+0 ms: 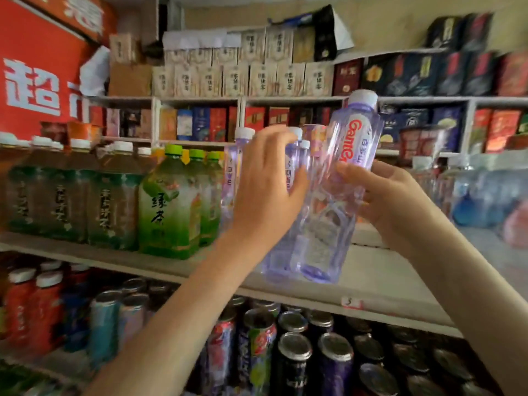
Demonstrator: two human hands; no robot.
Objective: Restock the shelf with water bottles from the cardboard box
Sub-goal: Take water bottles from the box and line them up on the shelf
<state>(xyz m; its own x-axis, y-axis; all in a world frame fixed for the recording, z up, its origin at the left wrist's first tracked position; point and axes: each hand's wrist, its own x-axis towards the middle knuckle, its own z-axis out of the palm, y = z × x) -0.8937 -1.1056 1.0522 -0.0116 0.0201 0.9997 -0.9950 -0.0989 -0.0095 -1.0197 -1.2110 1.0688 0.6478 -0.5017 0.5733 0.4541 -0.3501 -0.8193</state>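
My right hand (380, 195) grips a clear purple-tinted water bottle (343, 172) with a white cap and red lettering, tilted, its base just above the grey shelf board (371, 281). My left hand (265, 190) wraps around a second, similar water bottle (288, 252) close beside the first, its base at the shelf. Another water bottle (233, 172) stands on the shelf behind my left hand. The cardboard box is out of view.
Green tea bottles (168, 204) and brown tea bottles (65, 195) fill the shelf's left part. Packed water bottles (468, 192) sit at the right. Drink cans (297, 355) and red bottles (31, 304) line the lower shelf. Boxed goods (257, 78) fill the upper shelves.
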